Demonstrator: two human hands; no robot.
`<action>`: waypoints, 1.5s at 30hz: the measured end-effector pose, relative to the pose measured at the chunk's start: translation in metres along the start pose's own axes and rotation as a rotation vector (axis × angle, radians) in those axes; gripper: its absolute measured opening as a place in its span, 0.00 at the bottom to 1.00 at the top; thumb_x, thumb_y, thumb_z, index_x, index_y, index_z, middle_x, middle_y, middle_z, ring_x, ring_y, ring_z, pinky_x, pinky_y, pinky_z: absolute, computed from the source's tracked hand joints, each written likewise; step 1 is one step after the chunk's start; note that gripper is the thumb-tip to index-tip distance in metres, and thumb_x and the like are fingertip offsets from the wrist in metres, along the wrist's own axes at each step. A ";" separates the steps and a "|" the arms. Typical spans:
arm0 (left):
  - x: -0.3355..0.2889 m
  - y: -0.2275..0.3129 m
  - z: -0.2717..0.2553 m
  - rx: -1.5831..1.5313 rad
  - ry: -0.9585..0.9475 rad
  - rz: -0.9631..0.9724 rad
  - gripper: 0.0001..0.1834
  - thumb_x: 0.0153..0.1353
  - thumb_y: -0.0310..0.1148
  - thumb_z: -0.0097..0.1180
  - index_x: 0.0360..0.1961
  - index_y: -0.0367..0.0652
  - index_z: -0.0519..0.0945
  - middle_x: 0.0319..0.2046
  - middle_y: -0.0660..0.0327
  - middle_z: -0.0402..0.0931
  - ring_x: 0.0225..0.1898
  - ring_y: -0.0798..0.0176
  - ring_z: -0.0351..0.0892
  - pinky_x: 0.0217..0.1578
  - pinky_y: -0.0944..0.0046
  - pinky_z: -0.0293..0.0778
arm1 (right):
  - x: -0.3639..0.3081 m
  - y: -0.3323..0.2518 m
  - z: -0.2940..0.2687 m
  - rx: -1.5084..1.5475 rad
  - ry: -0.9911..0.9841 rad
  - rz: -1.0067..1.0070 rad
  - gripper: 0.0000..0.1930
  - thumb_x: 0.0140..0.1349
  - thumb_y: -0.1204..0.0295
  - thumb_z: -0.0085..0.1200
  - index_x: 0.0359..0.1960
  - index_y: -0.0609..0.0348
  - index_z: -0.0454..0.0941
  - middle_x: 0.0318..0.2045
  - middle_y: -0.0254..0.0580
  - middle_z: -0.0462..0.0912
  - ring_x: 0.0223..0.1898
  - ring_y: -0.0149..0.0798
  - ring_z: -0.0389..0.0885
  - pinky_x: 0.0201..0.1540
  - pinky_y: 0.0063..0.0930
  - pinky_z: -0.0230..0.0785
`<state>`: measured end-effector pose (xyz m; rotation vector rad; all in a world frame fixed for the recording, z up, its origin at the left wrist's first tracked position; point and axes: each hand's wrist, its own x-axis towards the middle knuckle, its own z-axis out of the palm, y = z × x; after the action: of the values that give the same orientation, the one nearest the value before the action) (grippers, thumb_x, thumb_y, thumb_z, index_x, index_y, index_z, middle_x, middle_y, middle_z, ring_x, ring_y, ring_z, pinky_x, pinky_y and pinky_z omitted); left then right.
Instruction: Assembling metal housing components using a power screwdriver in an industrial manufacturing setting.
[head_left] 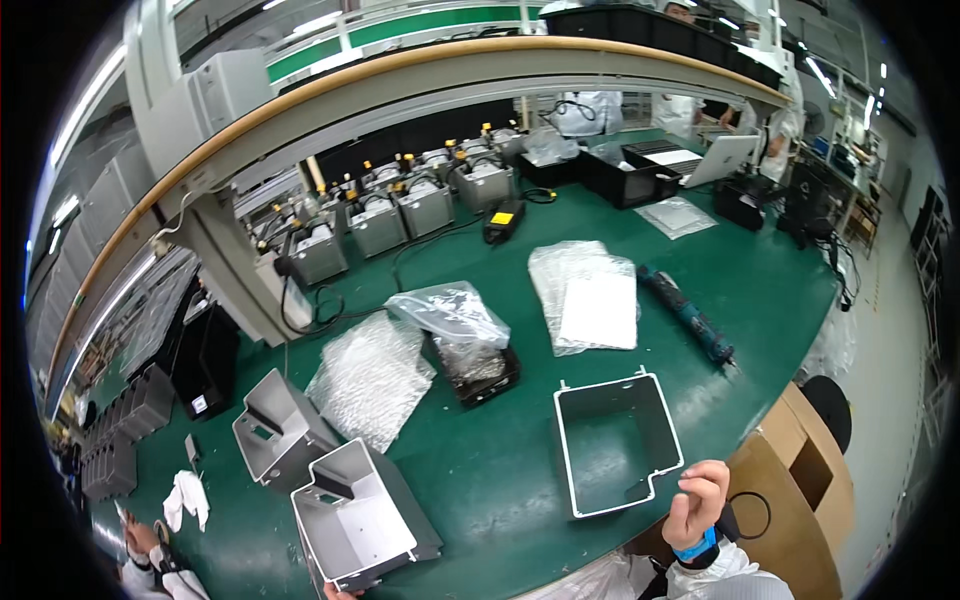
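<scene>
At the lower edge, the fingers of my left hand are against the near end of a grey metal housing, apparently gripping it; most of that hand is out of view. The housing lies with its hollow side up. A second grey housing stands just behind it. My right hand, with a blue band at the wrist, is raised at the near right corner of an open frame-like housing with a pale rim. Its fingers are loosely bent, apart from the thumb, and hold nothing.
Bubble wrap, a black tray under a plastic bag, white foam sheets and a teal power screwdriver lie on the green table. Several wired grey units line the back. Cardboard boxes stand right; another person's hands show left.
</scene>
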<state>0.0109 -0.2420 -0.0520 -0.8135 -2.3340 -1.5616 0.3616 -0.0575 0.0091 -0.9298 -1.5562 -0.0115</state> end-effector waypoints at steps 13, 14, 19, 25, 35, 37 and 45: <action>-0.009 -0.003 0.011 0.536 0.129 0.240 0.16 0.66 0.33 0.41 0.47 0.30 0.70 0.40 0.45 0.73 0.37 0.51 0.74 0.39 0.59 0.70 | -0.004 0.036 0.015 0.410 0.097 0.339 0.17 0.66 0.59 0.36 0.39 0.63 0.64 0.40 0.49 0.64 0.39 0.39 0.67 0.44 0.32 0.63; -0.011 -0.002 0.012 0.570 0.134 0.237 0.16 0.66 0.33 0.41 0.47 0.30 0.70 0.40 0.45 0.73 0.37 0.51 0.74 0.39 0.59 0.70 | -0.004 0.036 0.013 0.390 0.081 0.312 0.17 0.66 0.59 0.35 0.38 0.63 0.64 0.39 0.50 0.65 0.38 0.39 0.67 0.44 0.32 0.63; -0.012 0.005 0.014 0.749 0.152 0.248 0.15 0.66 0.33 0.42 0.46 0.30 0.71 0.40 0.46 0.73 0.36 0.51 0.74 0.38 0.59 0.71 | -0.009 0.043 0.017 0.373 0.077 0.224 0.18 0.66 0.57 0.37 0.36 0.63 0.64 0.36 0.50 0.66 0.34 0.41 0.69 0.38 0.34 0.66; -0.008 0.017 0.010 0.905 0.164 0.253 0.15 0.66 0.33 0.42 0.46 0.31 0.71 0.39 0.46 0.73 0.36 0.50 0.74 0.37 0.58 0.71 | -0.009 0.042 0.025 0.428 0.152 0.250 0.18 0.64 0.57 0.43 0.35 0.64 0.69 0.35 0.52 0.70 0.33 0.44 0.73 0.35 0.34 0.68; -0.001 0.022 0.001 1.081 0.190 0.264 0.14 0.66 0.33 0.42 0.44 0.33 0.72 0.37 0.47 0.74 0.34 0.50 0.73 0.35 0.58 0.71 | -0.010 0.042 0.031 0.365 0.277 0.221 0.16 0.63 0.58 0.44 0.30 0.60 0.64 0.31 0.47 0.66 0.27 0.38 0.69 0.28 0.29 0.68; -0.002 0.021 -0.003 1.112 0.213 0.253 0.14 0.66 0.33 0.42 0.44 0.33 0.72 0.37 0.47 0.74 0.33 0.50 0.73 0.34 0.58 0.71 | -0.010 0.040 0.035 0.406 0.258 0.215 0.16 0.63 0.58 0.44 0.30 0.60 0.63 0.30 0.46 0.65 0.28 0.38 0.69 0.27 0.29 0.67; -0.002 0.024 0.003 1.160 0.236 0.241 0.13 0.65 0.33 0.43 0.43 0.35 0.73 0.36 0.48 0.74 0.32 0.50 0.73 0.33 0.57 0.71 | -0.007 0.038 0.038 0.366 0.291 0.251 0.16 0.63 0.57 0.46 0.29 0.57 0.62 0.28 0.43 0.64 0.28 0.36 0.67 0.28 0.28 0.67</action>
<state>0.0262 -0.2327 -0.0351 -0.5070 -2.2871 -0.0578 0.3502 -0.0164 -0.0251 -0.7849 -1.1175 0.2948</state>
